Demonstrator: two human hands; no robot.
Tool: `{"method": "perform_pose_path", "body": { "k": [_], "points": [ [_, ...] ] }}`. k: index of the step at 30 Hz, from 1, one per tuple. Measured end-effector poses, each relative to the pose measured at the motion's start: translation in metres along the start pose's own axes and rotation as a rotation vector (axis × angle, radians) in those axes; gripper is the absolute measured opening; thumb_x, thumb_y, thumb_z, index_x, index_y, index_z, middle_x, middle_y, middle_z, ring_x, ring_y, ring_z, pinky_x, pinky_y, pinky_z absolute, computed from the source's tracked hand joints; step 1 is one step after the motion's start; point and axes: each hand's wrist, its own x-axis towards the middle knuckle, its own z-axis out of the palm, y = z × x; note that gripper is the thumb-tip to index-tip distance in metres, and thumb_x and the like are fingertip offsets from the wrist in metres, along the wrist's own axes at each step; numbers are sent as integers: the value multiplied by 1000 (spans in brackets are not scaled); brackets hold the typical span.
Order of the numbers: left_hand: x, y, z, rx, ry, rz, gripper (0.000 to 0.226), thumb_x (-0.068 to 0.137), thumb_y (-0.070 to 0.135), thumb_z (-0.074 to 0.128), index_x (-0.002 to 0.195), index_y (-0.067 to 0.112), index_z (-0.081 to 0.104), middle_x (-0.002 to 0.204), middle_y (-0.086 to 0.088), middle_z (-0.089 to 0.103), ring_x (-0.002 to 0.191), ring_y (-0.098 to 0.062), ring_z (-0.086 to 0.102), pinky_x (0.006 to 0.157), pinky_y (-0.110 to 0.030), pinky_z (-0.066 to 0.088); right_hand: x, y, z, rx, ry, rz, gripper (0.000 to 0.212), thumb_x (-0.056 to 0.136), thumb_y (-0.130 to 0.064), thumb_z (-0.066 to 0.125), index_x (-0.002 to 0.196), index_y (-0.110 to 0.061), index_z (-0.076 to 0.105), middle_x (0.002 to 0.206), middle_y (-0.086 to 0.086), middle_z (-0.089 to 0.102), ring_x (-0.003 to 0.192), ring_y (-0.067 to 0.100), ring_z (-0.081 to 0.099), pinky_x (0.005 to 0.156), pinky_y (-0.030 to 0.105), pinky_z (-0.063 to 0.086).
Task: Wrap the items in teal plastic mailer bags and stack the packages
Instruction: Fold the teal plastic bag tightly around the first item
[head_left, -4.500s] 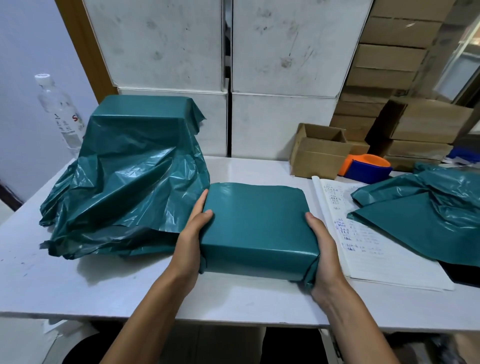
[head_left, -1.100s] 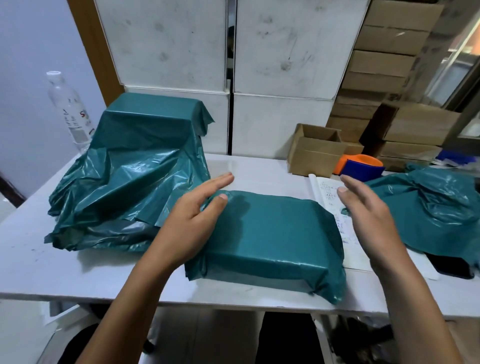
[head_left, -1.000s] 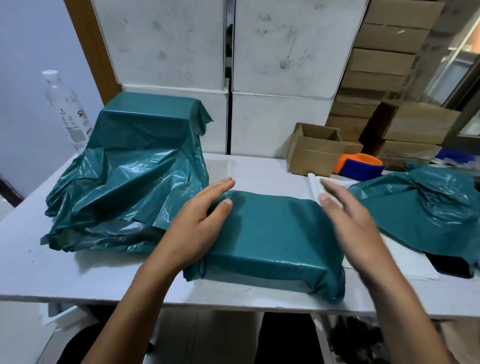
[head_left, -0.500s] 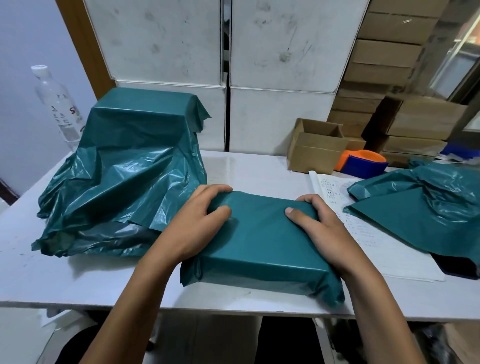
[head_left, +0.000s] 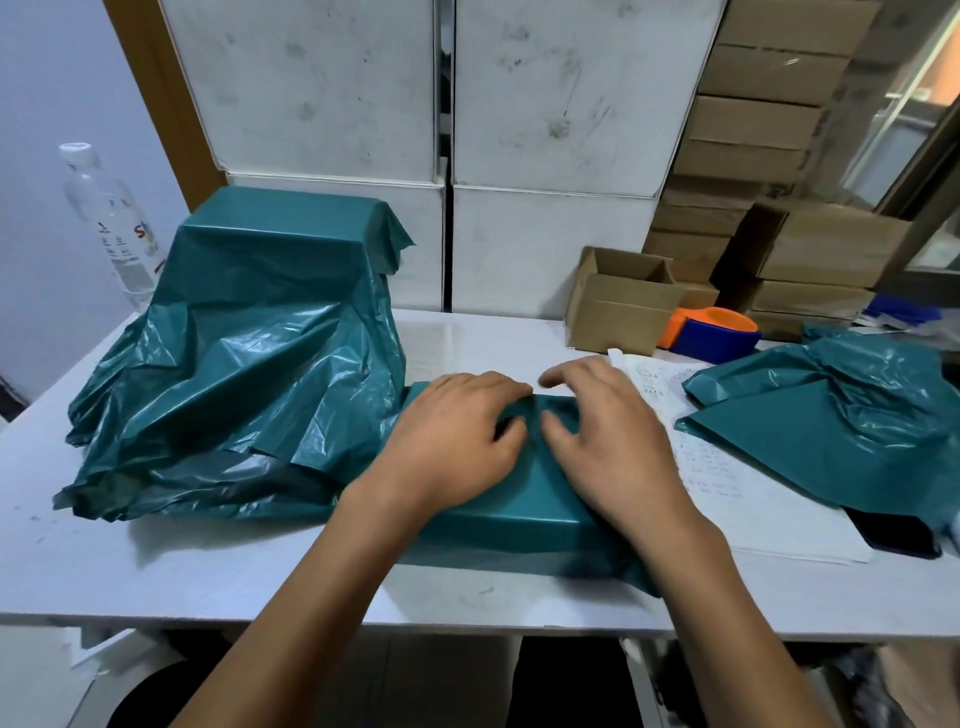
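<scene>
A flat box wrapped in a teal mailer bag (head_left: 524, 514) lies on the white table (head_left: 208, 566) near its front edge. My left hand (head_left: 457, 436) rests palm down on the package's top left, fingers curled at the far edge, pinching a fold of the plastic. My right hand (head_left: 608, 436) lies palm down on the top right, fingers spread and touching the same fold. A heap of loose teal mailer bags (head_left: 244, 374) covers a tall pile at the left. More teal bags (head_left: 841, 410) lie at the right.
An open notebook (head_left: 727, 483) lies under the right bags. Behind it stand a small open cardboard box (head_left: 618, 306) and an orange-and-blue tape dispenser (head_left: 711, 332). A water bottle (head_left: 111, 223) stands far left. White cartons and stacked cardboard boxes line the back. A dark phone (head_left: 898, 535) lies at right.
Both hands have come together at the middle of the package's far edge, from its two far corners. The plastic there is now bunched under the fingers.
</scene>
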Motion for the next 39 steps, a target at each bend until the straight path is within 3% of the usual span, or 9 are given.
{"method": "perform_pose_path", "body": {
  "k": [4,11,15,19,21,24,28,35,39],
  "points": [
    [4,-2,4,45,-12,-18,57,92,39,33,141,28,60,131,4,71,119,-24,62,105,-41,43,6,-6,15,18,-87,40,21,104,-28,53,123,-21,59,125,0,64,117,24,59,89,37,43],
    [5,-2,7,43,37,-91,57,92,36,28,133,22,65,121,0,72,110,-26,60,101,-38,38,13,4,19,-89,-170,118,32,107,-42,42,125,-23,59,129,0,62,124,25,49,104,43,39],
    [4,-2,6,102,59,-133,55,92,43,29,124,24,69,114,2,74,104,-25,60,99,-39,38,16,13,15,141,-183,211,30,102,-51,53,117,-28,66,122,-8,63,124,16,49,101,39,43],
    [4,-4,4,98,95,-251,42,96,47,41,110,22,72,105,2,73,91,-20,46,95,-40,37,8,23,5,588,-138,439,36,86,-60,76,95,-25,74,96,-5,78,90,16,75,85,42,60],
    [4,-5,3,60,76,-255,41,96,47,43,112,22,72,107,2,74,94,-21,47,92,-39,38,5,25,5,630,-131,452,37,85,-58,78,92,-22,74,89,-4,80,82,17,78,81,43,62],
    [6,-9,-4,-88,16,-270,40,97,41,45,118,23,73,118,2,74,114,-24,56,94,-39,46,4,26,8,689,-113,467,35,87,-54,79,93,-20,74,91,-1,80,85,22,78,82,45,62],
    [1,-28,-6,-390,-8,-292,43,97,26,42,125,26,74,129,11,70,132,-11,53,111,-27,42,4,29,11,818,-101,507,22,91,-43,78,95,-21,76,99,1,80,89,23,77,80,38,59],
    [-33,-31,0,-823,197,-359,44,96,-4,51,114,25,79,129,24,69,121,19,55,101,-3,36,-19,36,9,1064,-56,599,11,95,-25,76,103,-16,77,95,-3,79,80,11,75,65,23,58],
    [-48,-28,3,-919,194,-342,45,96,-3,53,110,29,82,132,25,69,128,12,55,108,-15,35,-32,40,4,1029,-46,584,7,94,-28,77,98,-23,79,100,-2,80,85,14,76,73,31,57]
  ]
}}
